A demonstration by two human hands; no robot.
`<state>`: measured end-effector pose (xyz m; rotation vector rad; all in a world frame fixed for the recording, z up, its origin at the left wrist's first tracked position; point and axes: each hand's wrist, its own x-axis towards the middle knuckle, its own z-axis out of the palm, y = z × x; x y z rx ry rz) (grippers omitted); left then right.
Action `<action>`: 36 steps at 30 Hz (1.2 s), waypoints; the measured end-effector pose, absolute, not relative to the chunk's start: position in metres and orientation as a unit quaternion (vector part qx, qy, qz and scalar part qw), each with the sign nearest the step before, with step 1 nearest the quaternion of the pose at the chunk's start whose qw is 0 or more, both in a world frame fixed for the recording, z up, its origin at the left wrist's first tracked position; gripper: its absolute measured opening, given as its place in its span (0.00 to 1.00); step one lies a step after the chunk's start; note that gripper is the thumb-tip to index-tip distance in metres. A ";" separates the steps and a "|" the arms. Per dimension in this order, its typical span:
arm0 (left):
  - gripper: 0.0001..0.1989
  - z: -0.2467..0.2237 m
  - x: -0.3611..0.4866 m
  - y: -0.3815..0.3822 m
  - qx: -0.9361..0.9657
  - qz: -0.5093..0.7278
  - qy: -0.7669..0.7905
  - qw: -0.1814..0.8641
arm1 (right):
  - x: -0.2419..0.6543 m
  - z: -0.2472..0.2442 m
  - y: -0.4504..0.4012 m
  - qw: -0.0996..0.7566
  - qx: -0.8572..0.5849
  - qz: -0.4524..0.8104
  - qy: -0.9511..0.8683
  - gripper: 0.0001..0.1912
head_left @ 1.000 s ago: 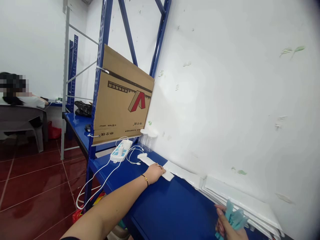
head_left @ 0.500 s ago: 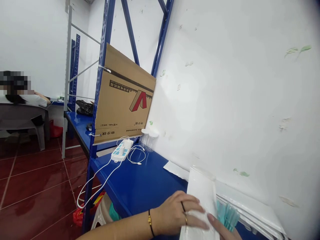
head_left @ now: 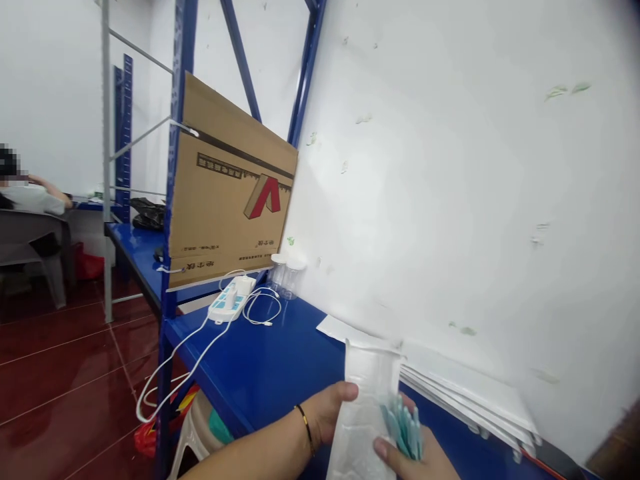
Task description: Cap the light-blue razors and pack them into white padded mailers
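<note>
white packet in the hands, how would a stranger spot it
Along the white wall runs a blue table. Over it, the left hand and right hand hold the white packet. Unlike the nearby white stack, it is held beside a turquoise bundle.

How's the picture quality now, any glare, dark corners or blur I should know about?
Head view: reflections on the glossy floor, a dark upper right corner; head view: print on the cardboard soft, the packet pale with faint creases, the teal bundle in the right hand a little soft; head view: the person at far left partly pixelated.
</note>
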<state>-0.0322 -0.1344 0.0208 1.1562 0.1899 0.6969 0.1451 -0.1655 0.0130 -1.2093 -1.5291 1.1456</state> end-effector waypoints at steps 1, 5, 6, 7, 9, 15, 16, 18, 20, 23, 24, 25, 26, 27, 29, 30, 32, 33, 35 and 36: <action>0.42 0.025 -0.031 -0.131 0.534 0.342 0.095 0.767 | 0.151 0.020 -0.164 0.431 -0.483 0.448 -0.616 0.21; 0.33 0.046 -0.027 -0.110 0.532 0.408 0.119 0.733 | 0.183 0.057 -0.160 0.554 -0.471 0.426 -0.538 0.18; 0.34 0.052 -0.026 -0.103 0.534 0.397 0.108 0.739 | 0.191 0.068 -0.160 0.594 -0.432 0.429 -0.527 0.17; 0.34 0.057 -0.023 -0.098 0.539 0.378 0.095 0.747 | 0.197 0.080 -0.162 0.621 -0.398 0.428 -0.523 0.17; 0.34 0.066 -0.015 -0.087 0.552 0.336 0.082 0.759 | 0.205 0.106 -0.165 0.648 -0.347 0.420 -0.532 0.17; 0.32 0.077 0.023 -0.079 0.613 0.196 0.024 0.765 | 0.189 0.167 -0.161 0.670 -0.289 0.315 -0.607 0.16; 0.33 0.077 0.028 -0.080 0.626 0.175 0.011 0.760 | 0.186 0.172 -0.158 0.677 -0.289 0.307 -0.604 0.16; 0.35 0.077 0.036 -0.082 0.646 0.140 -0.018 0.750 | 0.184 0.177 -0.153 0.693 -0.301 0.298 -0.583 0.16; 0.37 0.076 0.042 -0.083 0.653 0.119 -0.041 0.747 | 0.185 0.177 -0.150 0.699 -0.328 0.292 -0.563 0.16; 0.38 0.070 0.047 -0.083 0.637 0.116 -0.055 0.760 | 0.188 0.170 -0.150 0.677 -0.379 0.274 -0.569 0.16; 0.39 0.068 0.048 -0.082 0.626 0.120 -0.057 0.768 | 0.187 0.167 -0.152 0.664 -0.387 0.273 -0.579 0.16; 0.39 0.064 0.049 -0.081 0.614 0.127 -0.058 0.777 | 0.186 0.164 -0.154 0.651 -0.388 0.278 -0.590 0.16; 0.39 0.061 0.049 -0.080 0.602 0.137 -0.059 0.784 | 0.184 0.162 -0.157 0.641 -0.383 0.288 -0.600 0.16; 0.39 0.058 0.049 -0.079 0.589 0.149 -0.061 0.792 | 0.182 0.160 -0.160 0.638 -0.373 0.295 -0.606 0.16; 0.39 0.054 0.049 -0.077 0.567 0.176 -0.061 0.802 | 0.178 0.158 -0.165 0.653 -0.352 0.290 -0.605 0.16; 0.39 0.053 0.048 -0.076 0.562 0.186 -0.060 0.804 | 0.177 0.158 -0.167 0.664 -0.346 0.281 -0.600 0.15; 0.38 0.053 0.047 -0.075 0.569 0.190 -0.057 0.798 | 0.174 0.159 -0.169 0.673 -0.348 0.276 -0.592 0.11; 0.38 0.054 0.046 -0.075 0.580 0.186 -0.055 0.791 | 0.173 0.159 -0.169 0.666 -0.359 0.288 -0.588 0.10; 0.37 0.057 0.044 -0.075 0.601 0.179 -0.051 0.777 | 0.172 0.159 -0.168 0.634 -0.395 0.331 -0.576 0.11; 0.36 0.057 0.044 -0.075 0.606 0.181 -0.050 0.773 | 0.171 0.160 -0.167 0.616 -0.413 0.353 -0.571 0.13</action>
